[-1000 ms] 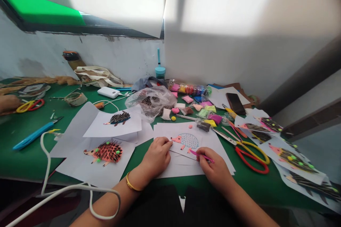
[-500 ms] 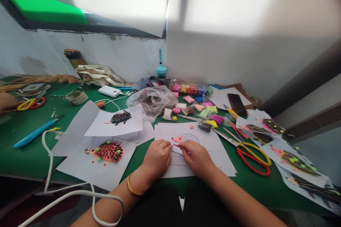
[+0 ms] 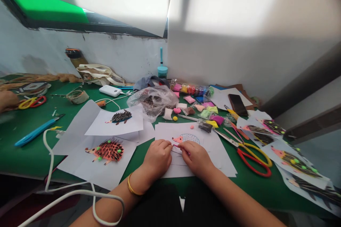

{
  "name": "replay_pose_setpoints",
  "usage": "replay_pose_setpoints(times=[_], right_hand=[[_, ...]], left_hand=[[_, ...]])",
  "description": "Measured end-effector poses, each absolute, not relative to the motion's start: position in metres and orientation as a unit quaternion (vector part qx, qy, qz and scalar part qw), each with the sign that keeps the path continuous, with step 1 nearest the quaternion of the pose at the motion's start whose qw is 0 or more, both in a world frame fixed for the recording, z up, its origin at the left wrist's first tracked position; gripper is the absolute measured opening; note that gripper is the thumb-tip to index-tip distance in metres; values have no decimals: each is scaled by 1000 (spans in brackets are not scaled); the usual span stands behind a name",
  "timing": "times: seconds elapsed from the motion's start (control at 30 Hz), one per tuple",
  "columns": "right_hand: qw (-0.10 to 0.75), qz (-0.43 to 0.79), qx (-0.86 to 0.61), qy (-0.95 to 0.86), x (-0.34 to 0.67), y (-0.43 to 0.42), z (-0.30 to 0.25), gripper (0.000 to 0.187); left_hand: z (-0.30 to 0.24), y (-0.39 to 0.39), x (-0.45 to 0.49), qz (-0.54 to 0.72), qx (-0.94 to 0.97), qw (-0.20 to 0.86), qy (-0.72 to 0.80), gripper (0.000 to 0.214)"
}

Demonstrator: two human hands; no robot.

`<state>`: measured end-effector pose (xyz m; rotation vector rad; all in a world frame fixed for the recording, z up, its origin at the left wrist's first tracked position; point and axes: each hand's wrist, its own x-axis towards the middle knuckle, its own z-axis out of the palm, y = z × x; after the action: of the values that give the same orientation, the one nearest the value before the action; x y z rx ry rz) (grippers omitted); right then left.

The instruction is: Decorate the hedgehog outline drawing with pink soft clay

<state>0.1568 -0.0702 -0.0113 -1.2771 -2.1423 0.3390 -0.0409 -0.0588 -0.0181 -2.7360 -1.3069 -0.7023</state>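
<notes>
My left hand (image 3: 157, 158) rests curled on a white sheet (image 3: 221, 159), its fingertips beside a thin pink clay strip (image 3: 181, 149). My right hand (image 3: 195, 158) pinches that strip close to my left fingertips. Both hands cover most of a hedgehog picture (image 3: 185, 138), which has a pink clay head and a dotted blue body outline. A gold bangle (image 3: 132, 186) circles my left wrist. Another hedgehog (image 3: 108, 150), orange with dark spines and green dots, lies on paper left of my hands.
Open red-and-yellow scissors (image 3: 254, 161) lie to the right, among more hedgehog sheets (image 3: 293, 161). Clay packets (image 3: 210, 113) and a plastic bag (image 3: 151, 101) stand ahead on the green mat (image 3: 34, 156). A white cable (image 3: 93, 193) crosses my left forearm. Another person's hand (image 3: 7, 101) shows at far left.
My right hand has moved left and away from me, bringing the pink strip next to my left fingertips. It now hides most of the dotted body. Little has changed in the last half second.
</notes>
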Motion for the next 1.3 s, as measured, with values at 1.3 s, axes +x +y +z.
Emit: replay_pose_setpoints(times=[1.3], right_hand=[[322,148,-487,-798,163,-71,-13,24]], left_hand=[[-16,-60,-39,-224,-875,6,-428,25]])
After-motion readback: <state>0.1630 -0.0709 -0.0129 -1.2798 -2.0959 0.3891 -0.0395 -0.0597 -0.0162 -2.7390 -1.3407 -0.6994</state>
